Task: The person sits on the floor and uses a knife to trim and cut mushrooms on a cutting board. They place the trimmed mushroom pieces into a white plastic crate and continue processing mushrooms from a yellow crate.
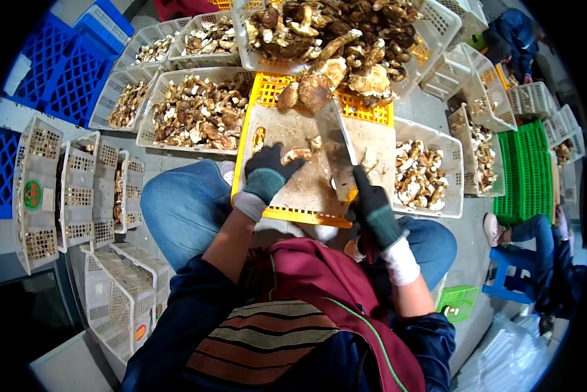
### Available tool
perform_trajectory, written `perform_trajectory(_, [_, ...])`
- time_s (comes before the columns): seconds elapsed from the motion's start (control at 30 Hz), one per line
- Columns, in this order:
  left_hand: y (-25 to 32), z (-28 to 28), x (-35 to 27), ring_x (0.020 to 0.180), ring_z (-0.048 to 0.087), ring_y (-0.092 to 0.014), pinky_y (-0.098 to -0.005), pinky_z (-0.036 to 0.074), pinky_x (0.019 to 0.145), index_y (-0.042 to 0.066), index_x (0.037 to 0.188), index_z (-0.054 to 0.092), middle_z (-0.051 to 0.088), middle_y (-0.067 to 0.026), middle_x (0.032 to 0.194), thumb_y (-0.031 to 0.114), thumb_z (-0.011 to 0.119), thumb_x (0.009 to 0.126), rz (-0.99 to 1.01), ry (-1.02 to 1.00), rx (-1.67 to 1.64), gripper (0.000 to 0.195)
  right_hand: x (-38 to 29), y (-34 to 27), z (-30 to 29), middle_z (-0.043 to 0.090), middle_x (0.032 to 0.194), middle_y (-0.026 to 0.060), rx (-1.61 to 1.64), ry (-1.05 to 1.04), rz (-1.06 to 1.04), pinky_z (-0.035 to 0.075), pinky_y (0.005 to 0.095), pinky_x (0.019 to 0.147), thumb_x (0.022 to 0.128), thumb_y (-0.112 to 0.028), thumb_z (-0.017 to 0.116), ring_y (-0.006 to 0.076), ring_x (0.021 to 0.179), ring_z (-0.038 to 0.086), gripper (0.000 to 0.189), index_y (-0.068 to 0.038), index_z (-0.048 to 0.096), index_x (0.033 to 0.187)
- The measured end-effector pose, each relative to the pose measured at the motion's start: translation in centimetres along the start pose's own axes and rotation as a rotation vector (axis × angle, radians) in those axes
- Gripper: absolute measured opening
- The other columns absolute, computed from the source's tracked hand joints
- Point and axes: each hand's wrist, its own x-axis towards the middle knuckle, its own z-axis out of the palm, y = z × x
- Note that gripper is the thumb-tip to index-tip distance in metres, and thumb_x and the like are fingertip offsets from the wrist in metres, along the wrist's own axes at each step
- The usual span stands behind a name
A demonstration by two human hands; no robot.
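My gloved right hand grips a wide-bladed cleaver above the right part of a pale cutting board, its blade pointing away from me. My gloved left hand rests on the board's left part, its thumb near a piece of mushroom stem; whether its fingers hold anything is hidden. The board lies on an upturned-looking yellow plastic crate. Another mushroom piece lies beyond my left hand, and a pale piece lies right of the blade. Large brown mushrooms lie at the board's far edge.
A white basket heaped with whole mushrooms stands beyond the board. Baskets of mushroom pieces stand to the left and right. Green crates are stacked farther right. Other people sit at the right, one on a blue stool.
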Motion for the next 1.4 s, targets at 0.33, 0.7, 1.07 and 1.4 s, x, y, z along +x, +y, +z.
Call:
perform_trajectory(0.33, [8.9,2.3,7.7,0.079,0.059,-0.031,-0.0423,0.046,0.071,0.006,0.104,0.057,0.062,-0.0133,0.095,0.045,0.059,0.075,-0.076,-0.107,-0.055,0.048,-5.3,-0.6,-5.6,0.044,0.051,0.0016,0.688,0.432,0.228,0.030,0.0236,0.034,0.094,-0.021,0.036,0.0079,0.038,0.037,0.042,-0.008,0.032,0.134])
perform_trajectory(0.7, [-2.1,-2.4,5.0,0.096,0.057,-0.016,-0.0264,0.045,0.083,0.005,0.112,0.052,0.061,-0.0090,0.106,0.019,0.036,0.094,-0.531,-0.276,-1.889,0.028,-3.9,-0.8,-6.6,0.039,0.040,0.0021,1.342,0.265,0.609,0.040,0.0285,0.029,0.080,-0.066,0.041,0.0155,0.029,0.040,0.060,-0.012,0.047,0.055])
perform_trajectory(1.07, [3.0,-3.7,-0.5,0.107,0.051,-0.035,-0.0391,0.041,0.090,0.009,0.135,0.029,0.044,-0.0198,0.126,0.044,0.070,0.067,-0.068,-0.122,0.079,0.087,-3.1,0.7,-5.5,0.042,0.040,0.0053,1.293,0.233,0.745,0.045,0.0360,0.030,0.076,-0.070,0.040,0.0195,0.028,0.041,0.066,-0.009,0.049,0.053])
perform_trajectory(1.4, [0.1,-2.9,0.4,0.094,0.055,-0.012,-0.0254,0.047,0.079,0.003,0.132,0.033,0.055,-0.0039,0.110,0.004,0.064,0.076,0.013,-0.432,-1.720,0.064,-3.3,-0.7,-5.6,0.040,0.039,0.0044,1.281,0.256,0.690,0.043,0.0327,0.028,0.076,-0.070,0.041,0.0176,0.028,0.042,0.066,-0.010,0.048,0.052])
